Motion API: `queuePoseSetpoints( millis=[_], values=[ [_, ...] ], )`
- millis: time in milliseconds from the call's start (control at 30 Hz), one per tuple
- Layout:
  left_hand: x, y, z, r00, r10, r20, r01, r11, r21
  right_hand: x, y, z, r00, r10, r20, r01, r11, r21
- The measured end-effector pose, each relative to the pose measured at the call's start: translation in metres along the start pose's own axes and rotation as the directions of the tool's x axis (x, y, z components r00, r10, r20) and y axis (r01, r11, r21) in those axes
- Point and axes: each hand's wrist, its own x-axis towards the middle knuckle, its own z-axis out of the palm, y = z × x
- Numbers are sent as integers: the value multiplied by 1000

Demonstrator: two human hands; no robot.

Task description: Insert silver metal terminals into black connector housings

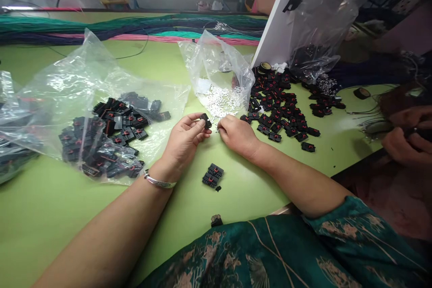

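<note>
My left hand [186,138] pinches a small black connector housing [205,120] between thumb and fingers. Close beside it, my right hand [238,136] has its fingers pressed together at the near edge of a heap of tiny whitish pieces [221,101]; whatever is between the fingertips is hidden or too small to name. The heap spills from the mouth of a clear plastic bag [216,60]. Below my hands, two black connectors with red clips [212,175] lie side by side on the green table [249,189], a small black scrap [218,188] next to them.
Left, a large clear bag [67,76] holds black connectors [124,119]. More connectors with red clips [280,114] lie scattered on the right, near a white upright panel [275,22] and tape roll [265,67]. Wire bundles [135,27] run behind. Another person's hands [410,137] are at far right.
</note>
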Motion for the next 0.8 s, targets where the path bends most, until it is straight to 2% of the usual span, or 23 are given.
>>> queuePoseSetpoints(
  millis=[167,267,633,700,800],
  values=[
    [1,0,-1,1000,4,-2,-4,1000,-12,-1,5,-1,996,-88,25,86,993,81],
    [1,0,-1,1000,4,-6,-4,1000,-15,-1,8,-1,996,-85,20,82,991,102],
    [2,-1,-2,1000,1,2,-1,1000,-16,2,-4,0,997,-68,40,68,998,7],
    [2,-1,-3,1000,-1,14,2,1000,-14,2,-2,2,996,-86,-24,88,993,84],
    [0,0,-3,998,-17,56,17,1000,2,0,3,3,961,-126,-247,186,954,236]
  ],
)
